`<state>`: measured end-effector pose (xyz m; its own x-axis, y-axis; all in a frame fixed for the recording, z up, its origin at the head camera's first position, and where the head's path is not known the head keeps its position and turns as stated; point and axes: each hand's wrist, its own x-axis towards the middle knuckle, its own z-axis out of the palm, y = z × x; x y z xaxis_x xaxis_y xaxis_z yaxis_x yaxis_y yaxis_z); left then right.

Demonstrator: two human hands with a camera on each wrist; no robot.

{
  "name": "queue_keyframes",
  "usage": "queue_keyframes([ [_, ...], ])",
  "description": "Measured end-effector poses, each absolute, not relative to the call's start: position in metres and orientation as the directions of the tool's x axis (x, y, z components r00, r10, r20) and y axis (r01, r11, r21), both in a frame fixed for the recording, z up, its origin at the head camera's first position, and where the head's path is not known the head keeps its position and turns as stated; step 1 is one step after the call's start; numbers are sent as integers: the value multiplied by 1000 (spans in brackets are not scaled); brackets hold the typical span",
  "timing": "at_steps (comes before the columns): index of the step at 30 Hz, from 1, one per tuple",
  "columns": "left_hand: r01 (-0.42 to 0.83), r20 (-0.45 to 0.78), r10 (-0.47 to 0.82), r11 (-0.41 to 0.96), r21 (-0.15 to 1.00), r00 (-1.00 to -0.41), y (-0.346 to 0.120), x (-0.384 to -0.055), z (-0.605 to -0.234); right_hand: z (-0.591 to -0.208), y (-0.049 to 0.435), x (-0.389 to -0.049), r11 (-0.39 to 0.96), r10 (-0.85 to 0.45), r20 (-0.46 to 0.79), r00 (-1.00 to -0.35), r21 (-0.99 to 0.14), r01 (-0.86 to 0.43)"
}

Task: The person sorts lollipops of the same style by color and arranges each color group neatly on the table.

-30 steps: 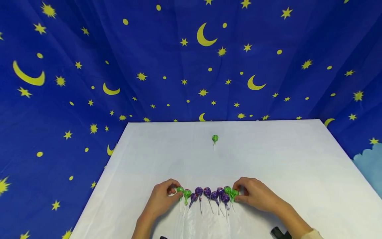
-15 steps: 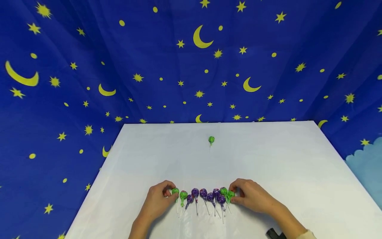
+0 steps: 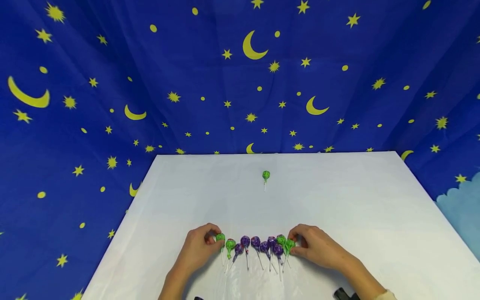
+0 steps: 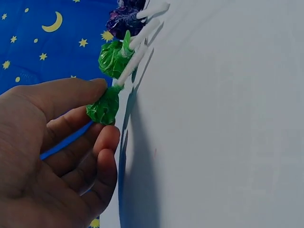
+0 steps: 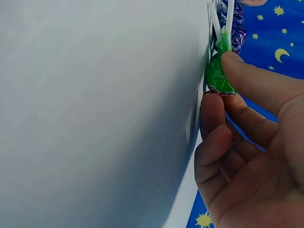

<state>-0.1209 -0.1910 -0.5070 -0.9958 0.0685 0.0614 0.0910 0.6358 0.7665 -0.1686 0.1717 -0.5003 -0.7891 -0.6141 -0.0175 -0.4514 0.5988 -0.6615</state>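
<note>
A row of lollipops in green and purple wrappers lies between my hands in the head view, white sticks toward me. At the left end my left hand (image 3: 196,249) pinches a green lollipop (image 3: 220,237) by its head; the left wrist view has this green lollipop (image 4: 104,107) between thumb and fingers. Beside it is another green lollipop (image 3: 230,245). Several purple lollipops (image 3: 245,241) fill the middle, some overlapping. My right hand (image 3: 320,246) pinches the rightmost green lollipop (image 3: 290,244), whose green head (image 5: 220,76) shows in the right wrist view, against its neighbours.
One single green lollipop (image 3: 266,175) lies toward the back of the white table (image 3: 187,187). A blue curtain (image 3: 210,75) with yellow moons and stars hangs behind and beside it. A black object (image 3: 342,294) sits by my right forearm.
The head view has shifted slightly. Over the last half second my left hand and its lollipop have moved a little away from me. The right hand keeps its hold, and the row stays the same.
</note>
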Motion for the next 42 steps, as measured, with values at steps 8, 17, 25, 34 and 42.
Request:
queue_keyframes([
  [8,72,58,44,686,724,-997,-191,-126,-497,-499,171,-169,598,-616,-14,-788,-660,-455],
  [17,56,43,36,696,716,-998,-188,-134,-478,-499,174,-166,626,-593,-25,-805,-642,-442],
  [25,81,81,35,734,674,-996,-187,-143,-478,-499,175,-164,632,-597,-4,-802,-617,-468],
  [34,106,107,45,724,681,-993,-184,-150,-479,-499,172,-162,665,-587,2,-810,-569,-484],
  [42,127,112,69,731,671,-991,-178,-159,-480,-499,171,-163,664,-594,15,-805,-556,-500],
])
